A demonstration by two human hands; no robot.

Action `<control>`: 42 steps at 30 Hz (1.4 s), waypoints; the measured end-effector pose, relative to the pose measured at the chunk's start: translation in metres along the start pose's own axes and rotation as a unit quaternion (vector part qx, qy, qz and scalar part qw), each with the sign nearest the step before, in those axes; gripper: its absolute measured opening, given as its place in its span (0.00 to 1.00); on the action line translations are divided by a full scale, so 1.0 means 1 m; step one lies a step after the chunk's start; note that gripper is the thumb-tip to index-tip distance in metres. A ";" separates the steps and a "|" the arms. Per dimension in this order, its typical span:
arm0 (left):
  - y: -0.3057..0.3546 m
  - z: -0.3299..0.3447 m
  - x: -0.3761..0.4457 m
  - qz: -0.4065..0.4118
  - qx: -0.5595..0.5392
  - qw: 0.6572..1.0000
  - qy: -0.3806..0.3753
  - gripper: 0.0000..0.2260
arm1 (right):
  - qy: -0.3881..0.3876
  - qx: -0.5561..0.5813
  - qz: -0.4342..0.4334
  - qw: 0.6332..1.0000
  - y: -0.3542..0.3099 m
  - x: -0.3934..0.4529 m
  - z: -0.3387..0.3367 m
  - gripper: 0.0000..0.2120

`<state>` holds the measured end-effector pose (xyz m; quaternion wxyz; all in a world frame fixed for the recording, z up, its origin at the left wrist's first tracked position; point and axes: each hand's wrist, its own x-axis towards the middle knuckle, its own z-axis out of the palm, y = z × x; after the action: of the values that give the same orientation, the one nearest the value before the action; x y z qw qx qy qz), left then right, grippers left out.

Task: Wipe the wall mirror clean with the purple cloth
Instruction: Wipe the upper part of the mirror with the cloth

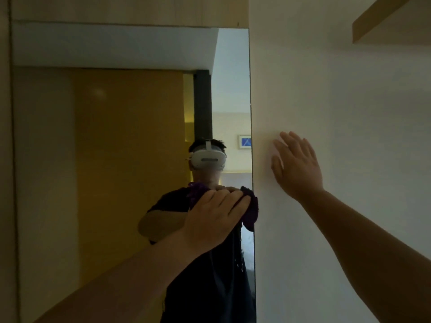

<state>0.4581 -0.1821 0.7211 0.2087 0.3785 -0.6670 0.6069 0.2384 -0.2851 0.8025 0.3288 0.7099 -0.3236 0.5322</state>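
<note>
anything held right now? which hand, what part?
Left hand presses the bunched purple cloth under its palm against the mirror, near its right edge. Right hand holds nothing, flat on the wall.

My left hand (217, 213) presses a crumpled purple cloth (250, 212) flat against the tall frameless wall mirror (116, 159), low in the middle of the frame, right at the mirror's right edge. The cloth bunches out past my fingers (235, 197) on the upper left and hangs down on the right. My right hand (297, 166) lies open, palm flat on the plain white wall (349, 113) just right of the mirror, a little higher than the left. A pale wooden shelf (384, 17) juts out at the upper right corner of the frame.
</note>
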 end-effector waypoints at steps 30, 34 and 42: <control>-0.249 -0.104 -0.273 -0.143 0.012 0.990 -0.005 0.25 | -0.061 -0.003 -0.090 0.994 -0.365 -0.113 0.091 0.29; -0.280 -0.095 -0.235 -0.131 0.044 0.989 0.041 0.25 | 0.011 -0.021 -0.113 0.993 -0.357 -0.117 0.109 0.31; -0.263 -0.072 -0.196 -0.130 0.059 0.989 -0.033 0.29 | 0.043 -0.006 -0.127 0.991 -0.354 -0.118 0.112 0.29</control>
<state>0.7673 -0.0573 0.7605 0.2417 0.4934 -0.5817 0.5998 0.5592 -0.1597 0.6206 0.4115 0.7199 -0.2190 0.5142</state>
